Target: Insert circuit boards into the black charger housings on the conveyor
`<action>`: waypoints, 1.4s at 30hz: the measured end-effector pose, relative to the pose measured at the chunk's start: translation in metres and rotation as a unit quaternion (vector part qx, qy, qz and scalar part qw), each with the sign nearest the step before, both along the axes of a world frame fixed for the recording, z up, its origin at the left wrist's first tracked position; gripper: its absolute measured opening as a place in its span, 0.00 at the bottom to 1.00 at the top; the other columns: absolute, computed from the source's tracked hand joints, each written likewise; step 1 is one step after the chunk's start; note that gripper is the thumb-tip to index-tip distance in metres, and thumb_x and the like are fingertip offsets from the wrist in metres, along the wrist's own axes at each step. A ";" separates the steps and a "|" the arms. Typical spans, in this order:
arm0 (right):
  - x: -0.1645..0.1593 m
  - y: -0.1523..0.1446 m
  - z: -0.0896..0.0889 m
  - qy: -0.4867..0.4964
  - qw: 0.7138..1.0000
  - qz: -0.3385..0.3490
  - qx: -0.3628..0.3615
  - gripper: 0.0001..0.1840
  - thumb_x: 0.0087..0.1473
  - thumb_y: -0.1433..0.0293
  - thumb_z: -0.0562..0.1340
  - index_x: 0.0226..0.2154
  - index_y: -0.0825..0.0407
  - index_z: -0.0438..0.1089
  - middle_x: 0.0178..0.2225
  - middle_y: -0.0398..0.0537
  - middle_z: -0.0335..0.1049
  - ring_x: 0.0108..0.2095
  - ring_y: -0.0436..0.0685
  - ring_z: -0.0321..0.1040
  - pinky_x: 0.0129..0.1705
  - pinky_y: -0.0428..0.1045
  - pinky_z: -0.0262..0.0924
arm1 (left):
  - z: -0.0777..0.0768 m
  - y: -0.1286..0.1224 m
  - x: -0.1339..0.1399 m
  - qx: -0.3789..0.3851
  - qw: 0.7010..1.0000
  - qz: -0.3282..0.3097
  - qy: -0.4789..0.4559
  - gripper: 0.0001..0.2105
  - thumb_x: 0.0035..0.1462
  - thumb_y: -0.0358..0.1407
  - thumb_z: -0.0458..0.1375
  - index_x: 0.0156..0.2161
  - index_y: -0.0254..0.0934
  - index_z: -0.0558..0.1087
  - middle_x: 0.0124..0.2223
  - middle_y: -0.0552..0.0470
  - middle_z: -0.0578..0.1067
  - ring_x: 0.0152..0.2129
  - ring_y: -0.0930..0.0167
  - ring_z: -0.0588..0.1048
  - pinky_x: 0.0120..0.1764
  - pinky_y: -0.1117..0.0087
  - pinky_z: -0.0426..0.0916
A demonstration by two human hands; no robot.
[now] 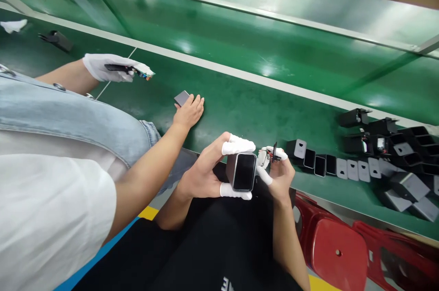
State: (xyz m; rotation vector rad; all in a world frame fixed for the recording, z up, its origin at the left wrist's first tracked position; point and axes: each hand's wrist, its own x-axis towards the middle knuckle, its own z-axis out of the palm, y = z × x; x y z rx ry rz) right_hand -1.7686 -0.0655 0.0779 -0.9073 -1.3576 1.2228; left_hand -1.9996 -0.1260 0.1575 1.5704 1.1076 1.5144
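Left hand [206,170]: I see its grip closed around a dark, smooth rectangular housing [242,171], finger cots on.
Right hand [279,172]: grip pinches small black clip [275,152].
Table [240,103]: glossy green.

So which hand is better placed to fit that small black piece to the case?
Probably the right hand: it already pinches the small black part in its fingertips, just beside the open end of the grey case. The left hand is taken up gripping the case from its other side.
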 end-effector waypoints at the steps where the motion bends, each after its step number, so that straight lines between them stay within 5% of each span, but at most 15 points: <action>1: 0.001 0.000 0.001 0.014 1.000 0.005 -0.003 0.30 0.45 0.69 0.82 0.52 0.45 0.80 0.48 0.52 0.81 0.47 0.65 0.83 0.51 0.61 0.79 | 0.005 0.000 -0.001 0.015 1.000 -0.017 0.002 0.46 0.48 0.54 0.81 0.70 0.52 0.71 0.61 0.43 0.76 0.59 0.52 0.79 0.60 0.47 0.81; 5: 0.007 -0.001 0.009 0.066 0.997 0.024 -0.026 0.33 0.45 0.61 0.82 0.54 0.44 0.79 0.49 0.55 0.83 0.48 0.69 0.84 0.52 0.65 0.80 | 0.012 0.002 -0.007 0.022 0.999 -0.043 0.002 0.46 0.54 0.48 0.80 0.75 0.53 0.67 0.63 0.42 0.75 0.60 0.53 0.79 0.61 0.47 0.81; 10: 0.014 -0.002 0.019 0.094 0.994 0.029 -0.036 0.38 0.40 0.50 0.84 0.52 0.43 0.80 0.45 0.53 0.82 0.46 0.69 0.83 0.50 0.67 0.80 | -0.003 0.000 -0.004 -0.048 0.997 -0.045 -0.049 0.44 0.53 0.40 0.81 0.72 0.53 0.71 0.62 0.45 0.74 0.60 0.54 0.79 0.59 0.55 0.83; 17: 0.012 -0.007 0.043 0.093 0.994 0.029 -0.043 0.36 0.38 0.57 0.86 0.51 0.45 0.80 0.48 0.55 0.84 0.46 0.69 0.83 0.50 0.67 0.80 | -0.017 0.000 0.017 -0.092 0.985 -0.061 -0.130 0.39 0.51 0.35 0.82 0.66 0.50 0.74 0.58 0.47 0.76 0.59 0.57 0.80 0.56 0.59 0.84; 20: 0.006 -0.009 0.050 0.105 0.990 0.015 -0.097 0.36 0.37 0.61 0.86 0.50 0.45 0.81 0.47 0.55 0.84 0.43 0.67 0.82 0.48 0.66 0.80 | -0.020 0.010 0.017 -0.092 0.984 -0.049 -0.142 0.36 0.52 0.40 0.82 0.63 0.48 0.75 0.58 0.45 0.76 0.58 0.55 0.81 0.50 0.59 0.85; 23: -0.003 -0.006 0.052 0.158 0.964 0.007 -0.212 0.33 0.41 0.56 0.84 0.49 0.46 0.82 0.46 0.54 0.84 0.43 0.66 0.82 0.50 0.64 0.80 | -0.011 0.040 -0.034 -0.067 0.991 0.019 -0.118 0.37 0.44 0.54 0.83 0.56 0.43 0.78 0.57 0.44 0.79 0.60 0.50 0.80 0.50 0.53 0.83; 26: -0.011 0.002 0.050 0.239 0.919 0.009 -0.315 0.26 0.51 0.49 0.79 0.47 0.45 0.83 0.47 0.50 0.84 0.48 0.63 0.80 0.53 0.60 0.80 | 0.004 0.082 -0.138 -0.018 0.985 0.095 -0.145 0.36 0.47 0.70 0.73 0.56 0.53 0.77 0.64 0.55 0.78 0.76 0.53 0.62 0.64 0.44 0.72; 29: -0.016 0.009 0.045 0.292 0.883 0.005 -0.367 0.22 0.55 0.49 0.76 0.46 0.43 0.82 0.47 0.46 0.83 0.48 0.59 0.79 0.54 0.55 0.80 | 0.011 0.108 -0.231 0.015 0.959 0.218 -0.182 0.30 0.45 0.58 0.79 0.52 0.59 0.78 0.60 0.70 0.80 0.79 0.63 0.57 0.71 0.53 0.62; 31: -0.018 0.013 0.041 0.291 0.880 0.000 -0.375 0.22 0.56 0.48 0.76 0.46 0.43 0.83 0.48 0.47 0.83 0.49 0.59 0.80 0.54 0.55 0.79 | 0.011 0.109 -0.259 -0.016 0.960 0.232 -0.155 0.28 0.47 0.59 0.77 0.51 0.59 0.78 0.56 0.69 0.81 0.76 0.62 0.63 0.68 0.51 0.67; 36: -0.016 0.020 0.023 0.149 0.950 -0.070 -0.266 0.30 0.42 0.55 0.84 0.46 0.46 0.83 0.50 0.51 0.85 0.52 0.65 0.82 0.62 0.61 0.76 | 0.029 0.096 -0.225 -0.143 0.974 0.082 -0.155 0.20 0.54 0.54 0.76 0.44 0.48 0.78 0.45 0.52 0.84 0.61 0.55 0.80 0.58 0.45 0.79; 38: -0.008 0.018 0.012 0.062 0.972 -0.072 -0.213 0.35 0.28 0.64 0.88 0.43 0.47 0.82 0.48 0.53 0.86 0.50 0.68 0.84 0.62 0.63 0.77 | 0.043 0.097 -0.203 -0.140 0.980 0.059 -0.129 0.18 0.52 0.48 0.79 0.39 0.44 0.77 0.40 0.46 0.84 0.56 0.52 0.83 0.57 0.44 0.79; 42: 0.007 0.018 -0.037 -0.002 0.986 -0.023 -0.167 0.35 0.24 0.66 0.87 0.41 0.48 0.84 0.43 0.57 0.88 0.43 0.72 0.87 0.48 0.60 0.84 | 0.054 0.111 -0.180 -0.071 0.993 0.049 -0.085 0.24 0.53 0.62 0.73 0.40 0.46 0.78 0.36 0.48 0.83 0.51 0.53 0.85 0.55 0.43 0.82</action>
